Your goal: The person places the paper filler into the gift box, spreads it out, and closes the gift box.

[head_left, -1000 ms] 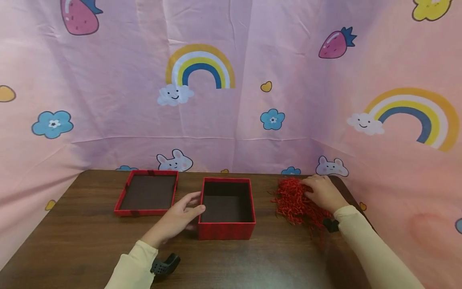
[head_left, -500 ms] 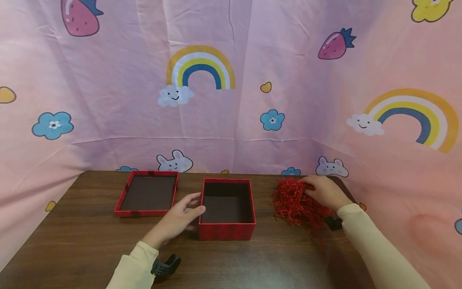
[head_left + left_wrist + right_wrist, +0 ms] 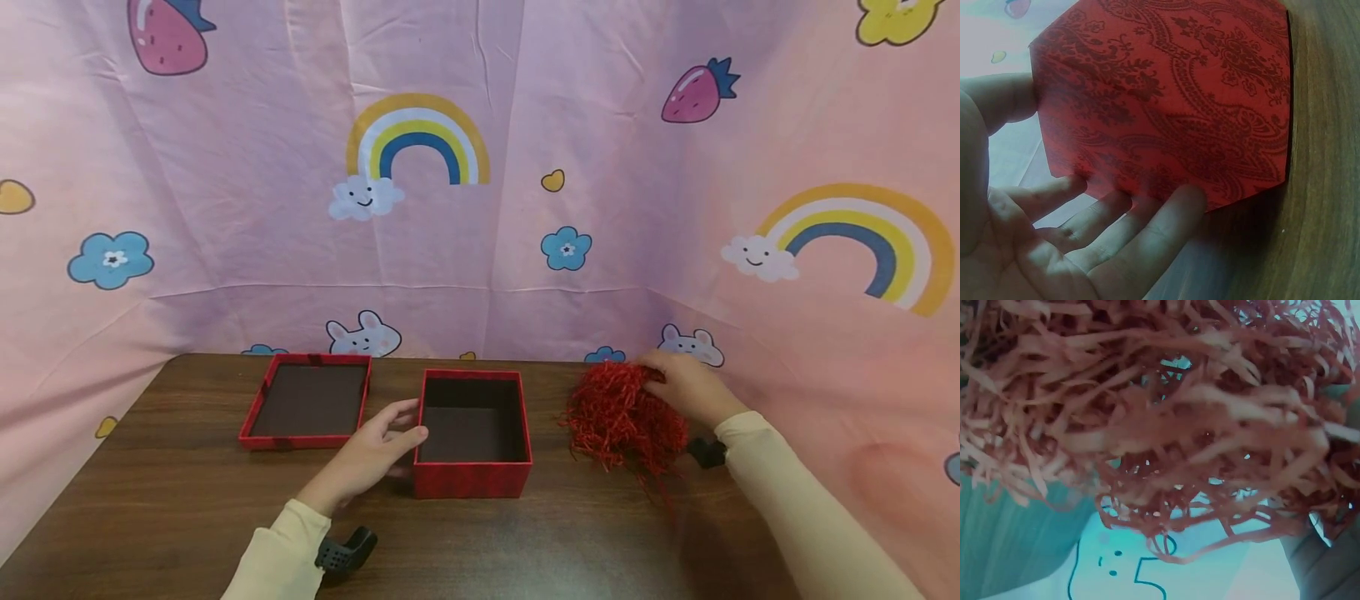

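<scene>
A red box (image 3: pixel 472 479), open at the top with a dark interior, stands mid-table. My left hand (image 3: pixel 367 457) holds its left side, the thumb over the rim. Fingertips (image 3: pixel 1188 200) rest against the patterned outer wall in the left wrist view. At the right, my right hand (image 3: pixel 688 387) grips a tangled bunch of red shredded paper (image 3: pixel 618 421) from its upper right. In the right wrist view the paper strands (image 3: pixel 1160 425) fill most of the picture and hide most of the fingers.
A red-rimmed box lid (image 3: pixel 307 400) lies inside up, left of the box on the brown wooden table (image 3: pixel 465 558). A pink and lilac printed cloth (image 3: pixel 450 250) hangs behind the table and along both sides.
My right hand has moved slightly right and up, and the bunch of shredded paper has bulked up and risen with it. The left hand and the box have stayed put.
</scene>
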A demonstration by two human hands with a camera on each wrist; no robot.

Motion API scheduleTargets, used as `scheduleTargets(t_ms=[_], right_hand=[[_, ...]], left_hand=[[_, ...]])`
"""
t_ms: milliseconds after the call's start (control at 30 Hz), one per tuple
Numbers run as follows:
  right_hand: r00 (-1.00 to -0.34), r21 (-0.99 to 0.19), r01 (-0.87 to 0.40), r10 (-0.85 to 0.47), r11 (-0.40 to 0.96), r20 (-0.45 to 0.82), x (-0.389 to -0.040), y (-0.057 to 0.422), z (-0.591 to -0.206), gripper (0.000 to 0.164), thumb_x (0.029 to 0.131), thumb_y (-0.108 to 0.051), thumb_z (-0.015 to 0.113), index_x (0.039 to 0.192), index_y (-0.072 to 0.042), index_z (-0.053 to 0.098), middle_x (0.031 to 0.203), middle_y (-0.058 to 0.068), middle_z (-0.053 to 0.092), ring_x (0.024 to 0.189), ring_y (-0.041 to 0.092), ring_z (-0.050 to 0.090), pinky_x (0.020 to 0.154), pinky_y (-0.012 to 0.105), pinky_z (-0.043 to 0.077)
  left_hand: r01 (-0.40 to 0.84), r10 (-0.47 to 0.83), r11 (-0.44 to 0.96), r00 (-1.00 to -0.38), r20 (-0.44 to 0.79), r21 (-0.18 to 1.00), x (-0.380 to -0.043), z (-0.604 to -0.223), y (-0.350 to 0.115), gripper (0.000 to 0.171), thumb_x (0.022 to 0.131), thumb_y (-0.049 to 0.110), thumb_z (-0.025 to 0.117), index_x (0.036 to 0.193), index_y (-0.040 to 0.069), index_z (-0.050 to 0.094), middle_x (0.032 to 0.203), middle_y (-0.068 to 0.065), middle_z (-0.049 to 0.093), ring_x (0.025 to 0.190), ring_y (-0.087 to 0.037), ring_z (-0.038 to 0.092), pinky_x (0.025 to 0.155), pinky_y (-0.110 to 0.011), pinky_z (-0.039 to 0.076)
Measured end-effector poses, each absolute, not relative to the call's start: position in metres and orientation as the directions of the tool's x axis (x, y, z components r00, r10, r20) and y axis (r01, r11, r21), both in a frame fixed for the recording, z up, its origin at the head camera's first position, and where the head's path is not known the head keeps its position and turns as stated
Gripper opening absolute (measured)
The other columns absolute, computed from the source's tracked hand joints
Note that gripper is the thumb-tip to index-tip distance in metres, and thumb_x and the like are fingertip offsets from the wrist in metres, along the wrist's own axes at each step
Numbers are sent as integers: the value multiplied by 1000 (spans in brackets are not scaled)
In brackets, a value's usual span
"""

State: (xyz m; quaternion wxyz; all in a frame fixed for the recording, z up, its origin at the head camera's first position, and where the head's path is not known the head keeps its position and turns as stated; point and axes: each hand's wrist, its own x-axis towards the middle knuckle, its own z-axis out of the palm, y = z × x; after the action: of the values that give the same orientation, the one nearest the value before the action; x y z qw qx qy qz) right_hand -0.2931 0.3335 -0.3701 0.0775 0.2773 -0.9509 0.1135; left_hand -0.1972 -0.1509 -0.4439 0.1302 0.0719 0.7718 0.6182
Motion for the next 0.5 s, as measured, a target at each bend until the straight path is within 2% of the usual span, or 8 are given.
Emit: scheduleTargets(t_ms=[133, 300, 500], right_hand=[[-827, -166, -553, -515, 816, 224, -294, 334, -361, 34, 91, -2, 75, 125, -7, 71, 110, 10, 75, 99, 31, 71, 84, 52, 59], [-807, -135, -573, -527, 808, 267, -294, 332, -348, 26, 89, 0, 76, 114, -7, 74, 97, 6, 75, 89, 25, 70, 76, 47, 59], [-806, -130, -570, -523, 811, 277, -295, 331, -333, 27, 88, 2, 76, 114, -5, 73, 98, 8, 74, 89, 26, 71, 76, 47, 59]], left_hand=[[-53, 273, 224, -955, -115, 973, -198, -444, -151, 71, 101, 39, 68, 159, 13, 36, 157, -26, 41, 128, -38, 60, 85, -49, 62], [-58, 272, 220, -955, -118, 974, -198, -444, -151, 69, 101, 37, 67, 159, 14, 36, 158, -26, 40, 129, -38, 59, 85, -49, 62], [-64, 272, 215, -954, -122, 975, -198, -444, -151, 65, 103, 32, 66, 159, 14, 37, 158, -26, 40, 129, -38, 59, 85, -49, 62]])
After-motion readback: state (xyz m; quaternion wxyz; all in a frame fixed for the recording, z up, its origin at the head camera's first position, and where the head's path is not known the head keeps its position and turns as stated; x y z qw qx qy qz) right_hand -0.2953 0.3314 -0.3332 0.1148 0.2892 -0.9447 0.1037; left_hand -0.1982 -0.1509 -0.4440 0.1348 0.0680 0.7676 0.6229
